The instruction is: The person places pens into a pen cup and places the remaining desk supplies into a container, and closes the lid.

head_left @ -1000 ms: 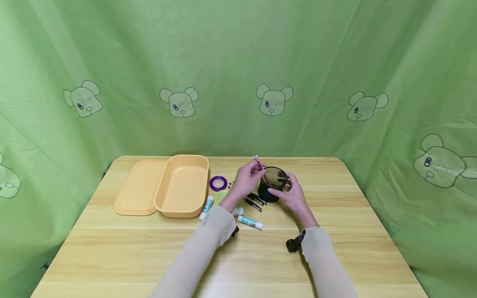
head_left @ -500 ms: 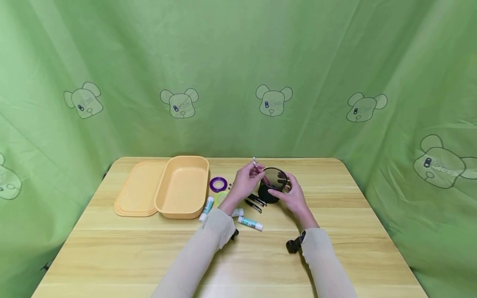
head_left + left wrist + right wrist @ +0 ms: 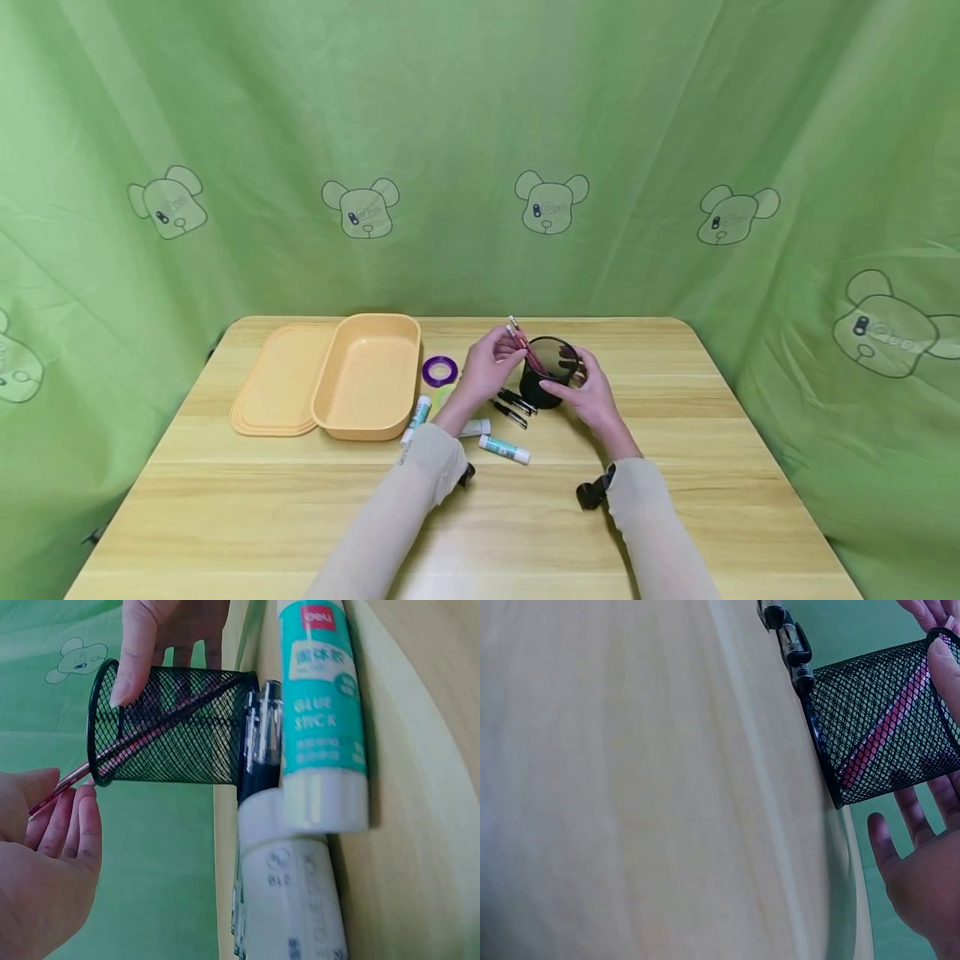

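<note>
Nearest, one glue stick (image 3: 504, 449) lies on the wood-grain table (image 3: 540, 533), short of both hands' fingers. Black pens (image 3: 512, 414) lie farther in, between the hands. Left hand (image 3: 483, 367): thumb and fingers parted about red pencils (image 3: 527, 348) — contact cannot be confirmed. Right hand (image 3: 591, 396): thumb and fingers grip the black mesh pen cup (image 3: 536, 388) — upright, pencils leaning inside. Beyond all fingers hangs a green curtain (image 3: 465, 125).

Pencils (image 3: 528, 348) lean in the cup (image 3: 538, 392), right of the box (image 3: 360, 432).
</note>
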Demonstrator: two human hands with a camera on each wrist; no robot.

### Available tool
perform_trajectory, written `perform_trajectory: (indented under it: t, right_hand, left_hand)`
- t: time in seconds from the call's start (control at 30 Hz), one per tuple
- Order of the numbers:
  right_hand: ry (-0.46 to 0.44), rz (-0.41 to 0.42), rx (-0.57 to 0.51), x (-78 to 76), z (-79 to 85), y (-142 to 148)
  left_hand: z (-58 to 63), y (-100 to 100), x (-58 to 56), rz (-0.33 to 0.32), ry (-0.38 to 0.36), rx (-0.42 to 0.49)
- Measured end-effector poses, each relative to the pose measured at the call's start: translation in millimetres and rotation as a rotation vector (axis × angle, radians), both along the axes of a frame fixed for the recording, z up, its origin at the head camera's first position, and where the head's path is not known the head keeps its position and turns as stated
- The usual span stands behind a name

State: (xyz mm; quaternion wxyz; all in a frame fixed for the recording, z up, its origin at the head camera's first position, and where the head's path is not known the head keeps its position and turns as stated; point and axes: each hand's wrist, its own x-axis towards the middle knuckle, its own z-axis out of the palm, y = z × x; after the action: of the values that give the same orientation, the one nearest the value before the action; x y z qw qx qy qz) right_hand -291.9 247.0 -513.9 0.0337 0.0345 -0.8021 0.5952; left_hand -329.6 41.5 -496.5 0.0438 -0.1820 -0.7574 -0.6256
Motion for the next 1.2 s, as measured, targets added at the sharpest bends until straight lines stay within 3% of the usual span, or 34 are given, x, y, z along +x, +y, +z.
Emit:
perform_trajectory:
  t: [0.6, 0.77, 1.0, 1.2]
  right_hand:
    - [-0.006, -0.003, 0.012, 0.1, -2.1, 1]
    - [-0.021, -0.014, -0.008, -10.2, -17.6, 7]
    - [0.003, -0.030, -0.017, -17.2, -31.0, 10]
    - [0.003, -0.030, -0.025, -17.5, -30.6, 8]
  left_hand:
    - [-13.0, -27, 4.5, 0.049, -0.050, 0.030]
    - [-18.0, -35, 5.6, 0.047, -0.065, 0.018]
    - [-27.3, -43, 8.4, 0.029, -0.123, -0.059]
    - [-34.6, -48, 10.8, -0.055, -0.172, -0.166]
